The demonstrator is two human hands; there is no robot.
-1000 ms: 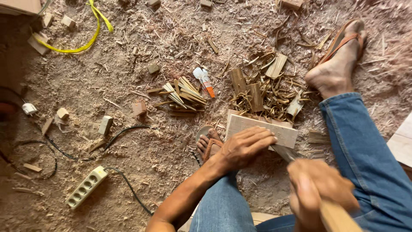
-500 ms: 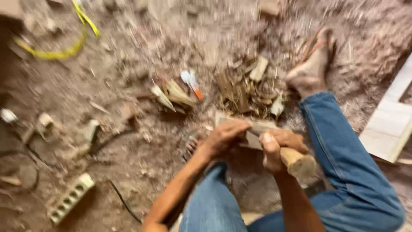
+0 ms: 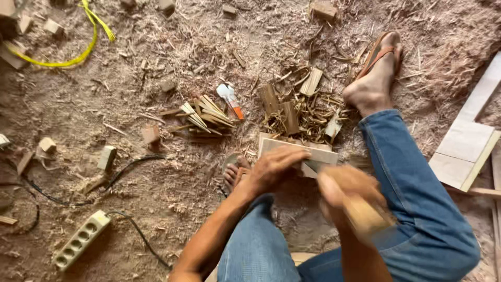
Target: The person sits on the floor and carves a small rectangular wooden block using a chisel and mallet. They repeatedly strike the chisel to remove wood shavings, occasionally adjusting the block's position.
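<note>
While your left hand (image 3: 274, 167) lies flat with fingers spread on the pale wooden block (image 3: 300, 151), pinning it to the floor, your right hand (image 3: 347, 190) is clenched around a wooden handle (image 3: 365, 216); that hand is blurred, so whatever tool head the handle carries cannot be made out, though a dark blade-like edge (image 3: 318, 166) seems to meet the block's right end.

Take the block as your landmark. It sits on the sawdust-covered floor (image 3: 172, 188) just in front of your knees, with your bare left foot (image 3: 235, 172) tucked against its left side. Just beyond it lies a heap of split strips and curled shavings (image 3: 297, 112), and your right foot in a sandal (image 3: 376, 78) rests to the right of that heap. Beyond and left of the block sits a neat bundle of cut slats (image 3: 206, 117) with a small white and orange tool (image 3: 230, 99) beside it. Well to the block's left and nearer you lies a pale power strip (image 3: 81, 240).

Judging by the piles, a good deal of splitting is done; the block under your hand looks mostly whole, so it remains to be worked.
</note>
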